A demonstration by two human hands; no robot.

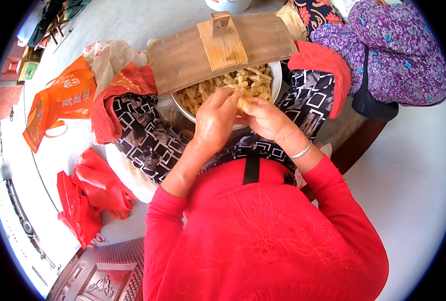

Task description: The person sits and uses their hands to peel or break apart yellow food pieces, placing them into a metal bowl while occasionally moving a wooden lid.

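Nearest the camera, a red embroidered top fills the lower middle, with both forearms rising from it to meet over a black-and-white patterned apron (pixel 147 135) spread across the lap. The left hand (pixel 214 122) and the right hand (pixel 266 119) touch at the fingertips; between them sits one small pale yellow piece (pixel 242 104), pinched from both sides, so each grip is narrow and closed on it. A silver bangle (pixel 301 150) circles the right wrist.

The piece hangs just over the near rim of a metal bowl (pixel 277 80), which is heaped with more pale yellow strips (pixel 233 83), short, curled and dry-looking. A wooden lid (pixel 183 55) with a block handle (pixel 223 42) lies tilted across the far half of the bowl, leaving only the near half open. Red cloth edges flank the bowl on both sides, close to the hands.

To the left, the pale floor lies open, with red bags (pixel 90 193) and an orange bag (pixel 62 100) well apart from the hands. At the far right sits another person in purple flowered cloth (pixel 398 50).
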